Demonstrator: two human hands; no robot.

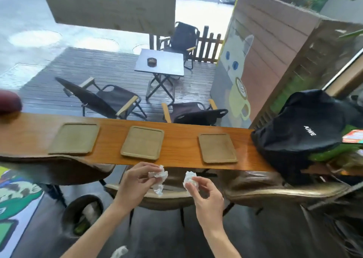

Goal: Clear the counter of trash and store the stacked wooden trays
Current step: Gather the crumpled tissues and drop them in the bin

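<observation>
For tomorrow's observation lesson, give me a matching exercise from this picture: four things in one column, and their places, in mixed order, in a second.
Things
1. Black backpack
2. Bin
3. Crumpled tissue
4. Middle wooden tray

Places
A. On the floor, lower left, below the counter
B. In the grip of the left hand
C. At the right end of the counter
D. Flat on the counter, between two other trays

Pairs: 1-C, 2-A, 3-B, 4-D
</observation>
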